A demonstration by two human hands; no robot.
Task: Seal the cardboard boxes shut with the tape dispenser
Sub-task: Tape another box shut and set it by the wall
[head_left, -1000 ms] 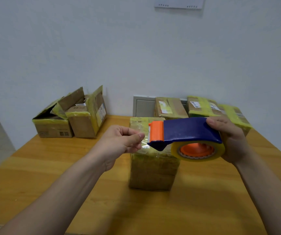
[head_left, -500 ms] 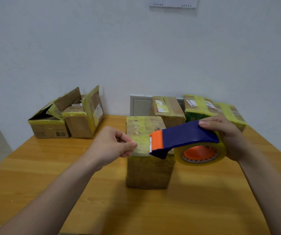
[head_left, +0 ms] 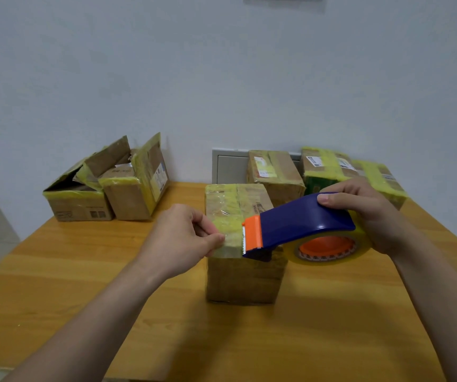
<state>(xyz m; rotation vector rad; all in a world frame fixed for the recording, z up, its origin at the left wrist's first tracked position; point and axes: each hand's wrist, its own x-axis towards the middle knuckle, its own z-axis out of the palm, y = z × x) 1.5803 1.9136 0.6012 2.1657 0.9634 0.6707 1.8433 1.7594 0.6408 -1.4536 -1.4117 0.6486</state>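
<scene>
Six cardboard boxes are sitting on one wooden table (head_left: 56, 271). Two open boxes (head_left: 78, 208) are standing at the far left, one middle box (head_left: 244, 277) is standing alone, and three taped boxes (head_left: 277, 177) are waiting at the back right. One tape dispenser (head_left: 301, 221) is carrying one tape roll (head_left: 329, 261). Two hands are showing: one left hand (head_left: 177, 238) and one right hand (head_left: 373, 213).

Forearms (head_left: 98, 312) bare; left hand (head_left: 183, 238), right hand (head_left: 370, 216) bare.

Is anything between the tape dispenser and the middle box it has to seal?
Nothing visible. The right hand holds the dispenser over the top of the box, and the left hand pinches the tape end over its near edge.
</scene>
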